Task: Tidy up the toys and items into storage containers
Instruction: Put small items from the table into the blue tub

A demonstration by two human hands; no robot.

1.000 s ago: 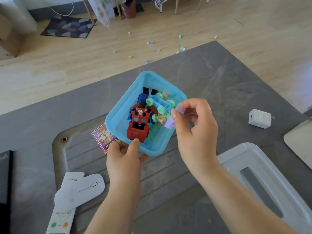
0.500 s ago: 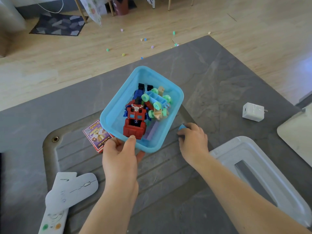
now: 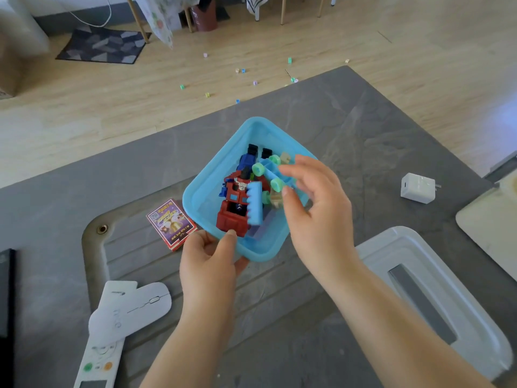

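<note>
A light-blue block [image 3: 255,203], fetched from the table [image 3: 363,130] half a second ago, is now released from the spread right hand [image 3: 316,208] into the blue tray [image 3: 207,191], its rim clamped by the left hand [image 3: 208,259]; one more item is judged stowed.

Toys [image 3: 237,203] lie in the tray [image 3: 205,189]; card box [image 3: 171,223] left, charger [image 3: 417,188] right.

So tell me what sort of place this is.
Most likely a home living or dining room. Small toy pieces lie scattered on a wood floor, chair legs stand by a patterned mat, and a TV-style remote lies on the grey table.
</note>
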